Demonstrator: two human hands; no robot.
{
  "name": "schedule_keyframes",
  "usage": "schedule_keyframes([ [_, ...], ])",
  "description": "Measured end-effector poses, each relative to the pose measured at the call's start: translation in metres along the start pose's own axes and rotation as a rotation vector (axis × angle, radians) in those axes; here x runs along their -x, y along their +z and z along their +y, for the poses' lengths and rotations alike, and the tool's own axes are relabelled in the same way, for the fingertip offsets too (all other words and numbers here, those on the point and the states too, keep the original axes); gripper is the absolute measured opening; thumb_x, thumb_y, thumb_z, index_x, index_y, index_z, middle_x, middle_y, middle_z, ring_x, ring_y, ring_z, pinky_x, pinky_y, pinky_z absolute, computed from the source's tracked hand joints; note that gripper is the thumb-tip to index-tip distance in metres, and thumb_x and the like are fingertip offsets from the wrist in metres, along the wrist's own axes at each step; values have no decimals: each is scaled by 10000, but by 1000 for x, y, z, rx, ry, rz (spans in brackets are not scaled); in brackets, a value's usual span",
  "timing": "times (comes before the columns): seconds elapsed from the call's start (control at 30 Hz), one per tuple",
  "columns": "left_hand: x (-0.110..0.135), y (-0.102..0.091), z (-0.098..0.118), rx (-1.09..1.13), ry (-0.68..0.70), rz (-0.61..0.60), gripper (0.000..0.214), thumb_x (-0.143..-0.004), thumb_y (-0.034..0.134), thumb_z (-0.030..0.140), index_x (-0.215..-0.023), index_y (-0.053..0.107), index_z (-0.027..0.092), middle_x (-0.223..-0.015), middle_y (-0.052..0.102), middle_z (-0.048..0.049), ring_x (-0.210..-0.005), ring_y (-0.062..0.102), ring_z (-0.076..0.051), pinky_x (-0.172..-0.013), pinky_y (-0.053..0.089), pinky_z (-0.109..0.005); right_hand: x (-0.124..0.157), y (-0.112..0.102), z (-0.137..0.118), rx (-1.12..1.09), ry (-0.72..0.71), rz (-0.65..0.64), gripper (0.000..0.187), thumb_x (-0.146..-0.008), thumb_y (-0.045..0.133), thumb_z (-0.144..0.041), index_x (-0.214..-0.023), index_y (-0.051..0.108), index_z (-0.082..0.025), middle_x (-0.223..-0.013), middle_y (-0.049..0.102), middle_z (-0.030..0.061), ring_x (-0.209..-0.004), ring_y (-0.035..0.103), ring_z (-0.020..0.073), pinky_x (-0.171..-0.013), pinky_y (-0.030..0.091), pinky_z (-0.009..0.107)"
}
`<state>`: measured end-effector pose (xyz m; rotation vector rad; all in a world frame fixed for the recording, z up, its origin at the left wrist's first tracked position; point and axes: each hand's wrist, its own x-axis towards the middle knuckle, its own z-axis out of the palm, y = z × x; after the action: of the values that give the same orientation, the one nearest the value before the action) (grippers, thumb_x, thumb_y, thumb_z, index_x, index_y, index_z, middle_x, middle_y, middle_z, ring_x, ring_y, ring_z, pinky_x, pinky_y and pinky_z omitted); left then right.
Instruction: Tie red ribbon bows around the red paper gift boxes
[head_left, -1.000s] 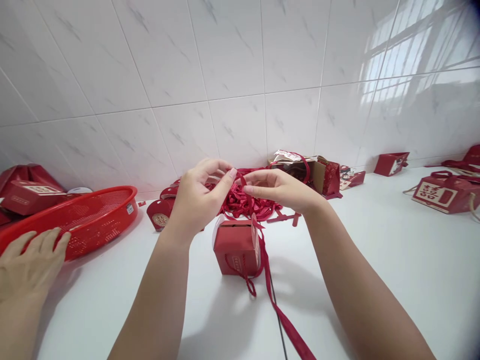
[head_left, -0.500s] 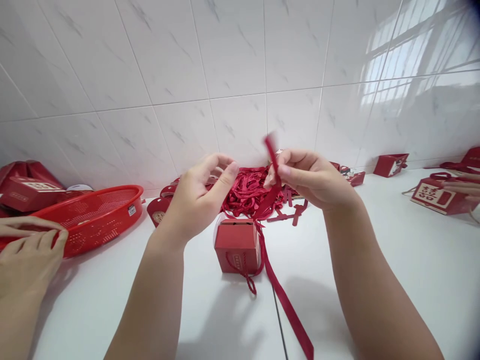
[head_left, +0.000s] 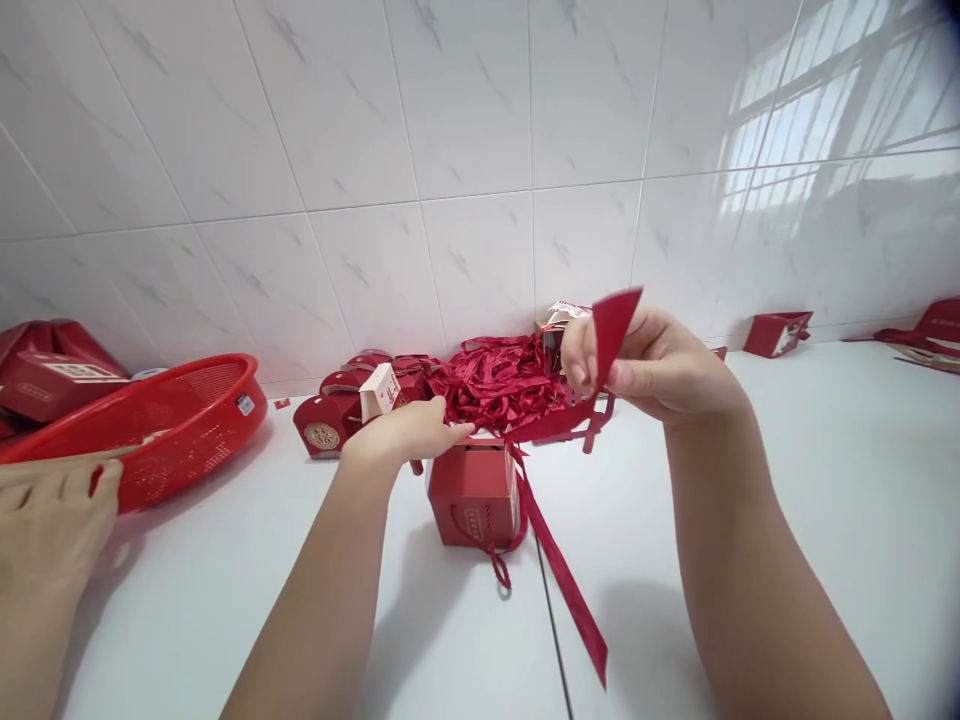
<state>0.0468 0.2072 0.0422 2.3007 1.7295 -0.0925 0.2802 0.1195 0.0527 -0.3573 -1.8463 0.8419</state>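
Note:
My right hand [head_left: 652, 365] is raised to the right of a small red gift box [head_left: 476, 485], pinching one end of a dark red ribbon [head_left: 616, 325]. From that pinch the ribbon slants down to the box's upper right corner. Its other tail trails across the table toward the lower right. A twisted red cord hangs in a loop on the box's front. At the box's upper left edge is my left hand [head_left: 405, 432], its index finger stretched out over the top; the other fingers are partly hidden, and nothing shows in them.
A heap of red ribbons [head_left: 502, 375] lies behind the box. More red boxes [head_left: 330, 420] stand to its left, and another red box [head_left: 778, 333] is by the tiled wall. At left another person's hand [head_left: 60, 520] is at a red plastic basket [head_left: 202, 430].
My left hand has lowered to the box's top left edge. My right hand has moved right with the ribbon end. The basket has shifted left, and a box and hand at far right have left view.

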Motion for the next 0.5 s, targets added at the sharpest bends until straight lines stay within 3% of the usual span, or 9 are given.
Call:
schedule_keyframes([
  [0.13, 2, -2, 2, -7, 75, -29, 487, -801, 342, 618, -1019, 529, 225, -927, 645, -81, -579, 600, -168, -431, 369, -248, 0, 0, 5, -44, 36, -164, 237, -733, 737, -331, -706, 585, -151, -658, 554, -8, -543, 485, 79, -475, 395, 204],
  [0.27, 2, -3, -1, -26, 174, -92, 380, -810, 354, 563, -949, 559, 275, -903, 648, -32, -658, 596, -167, -462, 379, -231, 1, -2, 4, -49, 103, -133, 211, -775, 694, -324, -748, 564, -160, -610, 506, -36, -487, 422, 57, -436, 350, 185],
  [0.37, 0, -3, -2, -54, 195, -118, 345, -791, 401, 528, -923, 559, 250, -913, 658, -37, -716, 609, -178, -512, 416, -241, 0, 0, 1, 80, 336, -187, 201, -808, 645, -341, -771, 540, -174, -622, 507, -35, -500, 446, 65, -452, 375, 187],
  [0.5, 2, -1, 6, -123, 211, -84, 304, -780, 438, 470, -937, 552, 236, -981, 658, -59, -771, 618, -202, -535, 427, -255, -8, 9, 5, 441, 740, -256, 220, -832, 574, -380, -731, 506, -197, -667, 568, -2, -592, 536, 116, -476, 401, 204],
])
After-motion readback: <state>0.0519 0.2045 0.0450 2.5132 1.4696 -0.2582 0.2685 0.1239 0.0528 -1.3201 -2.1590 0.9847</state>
